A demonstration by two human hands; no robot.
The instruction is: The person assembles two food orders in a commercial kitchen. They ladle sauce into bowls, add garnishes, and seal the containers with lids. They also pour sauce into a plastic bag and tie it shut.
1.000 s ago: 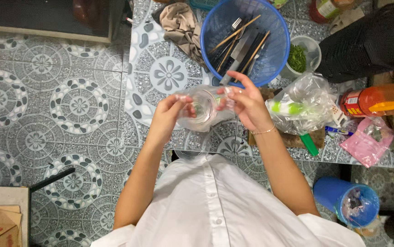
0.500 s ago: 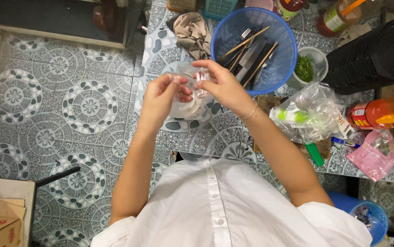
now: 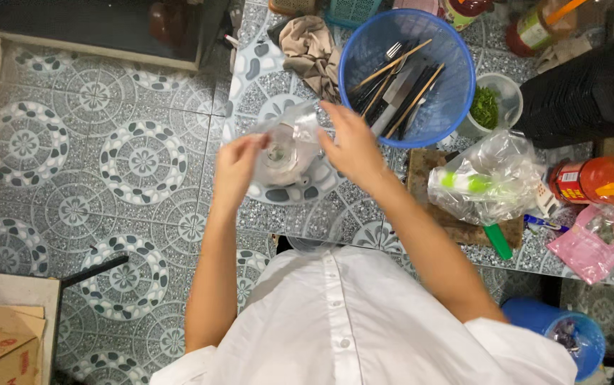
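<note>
Both my hands hold a small clear plastic bag (image 3: 285, 146) above the patterned tiled counter (image 3: 264, 85). My left hand (image 3: 232, 167) grips its left side and my right hand (image 3: 349, 146) grips its right side, near the top edge. The bag looks nearly empty, with something pale at its bottom that I cannot make out. Just beyond my right hand stands a blue plastic basket (image 3: 449, 93) holding chopsticks, a fork and a knife.
A crumpled beige cloth (image 3: 310, 46) lies behind the bag. To the right are a small tub of chopped greens (image 3: 489, 107), a clear bag with green items (image 3: 489, 178) on a wooden board, an orange sauce bottle (image 3: 606, 178), a pink bag (image 3: 585, 246) and a black container (image 3: 592, 85). A blue bucket (image 3: 556, 328) stands on the floor.
My hands have spread the bag wider and carried it further left over the counter's edge, away from the blue basket.
</note>
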